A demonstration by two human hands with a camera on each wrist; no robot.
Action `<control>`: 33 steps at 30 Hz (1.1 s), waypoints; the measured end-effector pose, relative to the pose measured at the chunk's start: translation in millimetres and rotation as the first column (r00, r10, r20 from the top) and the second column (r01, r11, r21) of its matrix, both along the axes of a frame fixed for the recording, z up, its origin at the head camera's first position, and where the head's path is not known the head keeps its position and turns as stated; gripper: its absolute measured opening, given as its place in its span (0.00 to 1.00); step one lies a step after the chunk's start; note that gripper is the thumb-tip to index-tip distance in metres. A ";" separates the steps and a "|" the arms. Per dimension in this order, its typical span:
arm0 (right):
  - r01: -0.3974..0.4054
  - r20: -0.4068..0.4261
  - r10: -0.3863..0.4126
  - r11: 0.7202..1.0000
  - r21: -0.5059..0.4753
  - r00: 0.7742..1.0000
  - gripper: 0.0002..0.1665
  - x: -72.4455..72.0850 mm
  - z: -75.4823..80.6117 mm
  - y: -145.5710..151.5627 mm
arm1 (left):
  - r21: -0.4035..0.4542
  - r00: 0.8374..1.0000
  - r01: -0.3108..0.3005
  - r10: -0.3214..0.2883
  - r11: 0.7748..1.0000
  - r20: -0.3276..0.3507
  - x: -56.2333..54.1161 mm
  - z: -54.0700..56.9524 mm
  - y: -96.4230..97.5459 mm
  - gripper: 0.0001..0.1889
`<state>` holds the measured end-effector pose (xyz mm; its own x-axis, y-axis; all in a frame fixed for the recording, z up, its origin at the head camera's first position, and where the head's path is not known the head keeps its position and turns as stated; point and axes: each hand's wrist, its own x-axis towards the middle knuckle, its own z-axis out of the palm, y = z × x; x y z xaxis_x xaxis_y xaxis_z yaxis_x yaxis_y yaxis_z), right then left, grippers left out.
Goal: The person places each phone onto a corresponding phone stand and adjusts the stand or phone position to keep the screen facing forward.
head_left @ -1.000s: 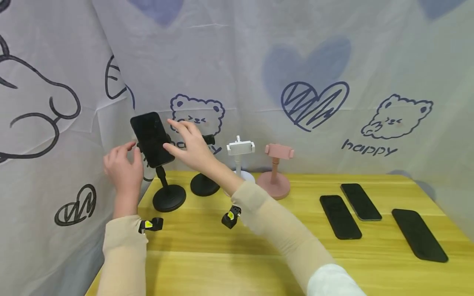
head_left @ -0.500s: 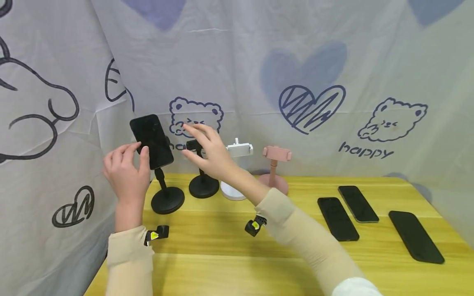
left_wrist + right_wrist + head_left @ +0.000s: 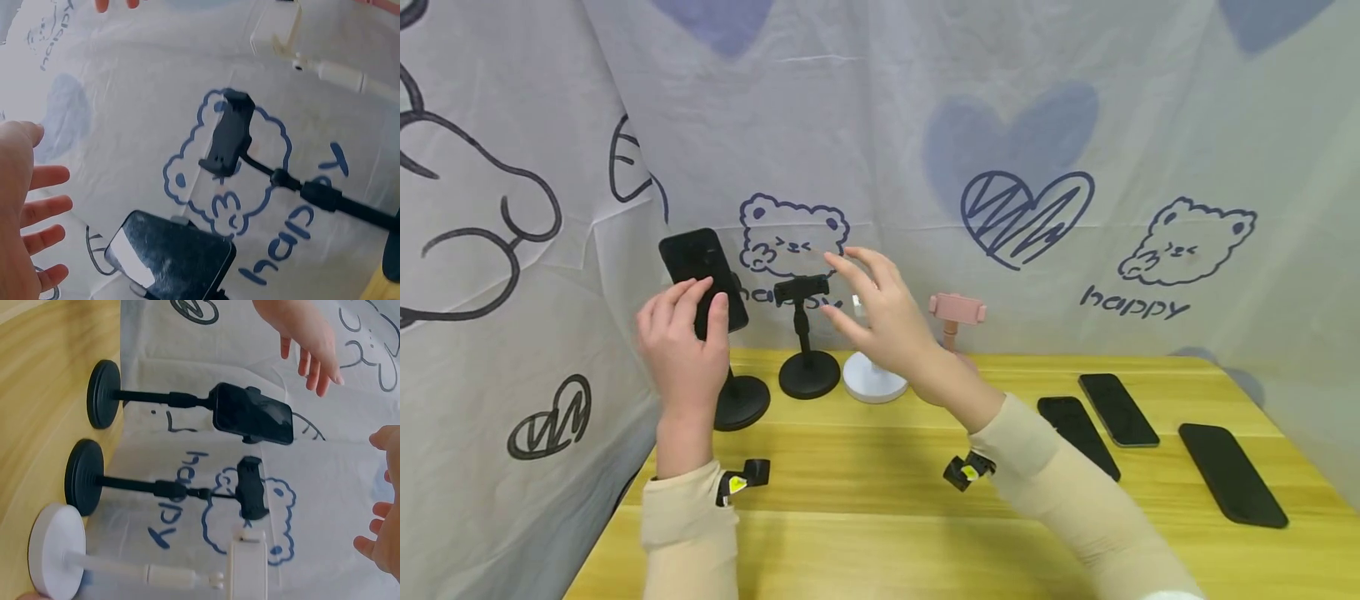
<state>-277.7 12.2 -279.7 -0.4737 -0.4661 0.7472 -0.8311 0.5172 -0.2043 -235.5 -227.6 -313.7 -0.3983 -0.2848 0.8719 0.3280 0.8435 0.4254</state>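
A black smartphone (image 3: 691,250) sits tilted in the clamp of the leftmost black phone stand (image 3: 743,406). In the head view my left hand (image 3: 683,346) overlaps the phone's lower part, but the right wrist view has that hand (image 3: 303,331) apart from the phone (image 3: 253,414), fingers loose. A second black phone stand (image 3: 808,375), its clamp holding nothing, stands beside the first. My right hand (image 3: 891,321) hovers with spread fingers in front of a white phone stand (image 3: 874,382), hiding most of its post and clamp. Neither hand holds anything.
A pink phone stand (image 3: 957,308) is partly covered by the right wrist. Three dark smartphones (image 3: 1075,429) lie flat at the right of the wooden table (image 3: 850,542). A printed cloth (image 3: 910,100) hangs close behind the stands and along the left side.
My right hand has withdrawn rightwards from the mounted phone, past the second black stand, to before the white one. My left hand has come away from the phone's left edge and shifted right.
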 end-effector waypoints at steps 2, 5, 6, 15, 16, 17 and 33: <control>0.016 -0.018 -0.016 1.000 -0.005 1.000 0.34 0.7 0.6 8.1 | 0.004 1.000 0.009 -0.009 1.000 0.003 0.2 -0.3 4.4 0.22; 0.027 -0.042 -0.028 0.999 -0.022 0.999 0.34 1.8 1.2 20.2 | 0.021 1.000 0.030 -0.030 0.999 0.001 0.8 -1.3 9.4 0.22; 0.027 -0.048 -0.028 0.999 -0.028 0.998 0.34 1.7 1.1 24.0 | 0.029 0.999 0.036 -0.036 0.999 -0.002 1.2 -1.6 10.6 0.22; 0.091 -0.129 -0.095 0.995 -0.033 0.987 0.34 2.7 -10.5 63.0 | 0.096 0.994 0.103 -0.099 0.990 -0.047 10.9 -4.9 21.7 0.19; 0.096 -0.147 -0.100 0.995 -0.031 0.984 0.34 2.6 -12.7 67.5 | 0.090 0.994 0.106 -0.101 0.990 -0.051 11.7 -5.8 22.9 0.19; 0.101 -0.163 -0.105 0.994 -0.031 0.981 0.34 2.8 -15.1 72.2 | 0.090 0.992 0.114 -0.109 0.989 -0.061 12.2 -6.8 24.2 0.18; 0.322 -0.101 -0.328 0.944 -0.072 0.939 0.39 17.6 -57.1 161.1 | -0.024 0.990 0.144 -0.144 0.989 0.013 -4.8 -24.6 43.6 0.24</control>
<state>-260.1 173.3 -336.9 -0.5065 -0.2584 0.8226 -0.6380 0.7541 -0.1560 -240.4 -184.0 -338.3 -0.4437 -0.2023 0.8731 0.4418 0.7982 0.4095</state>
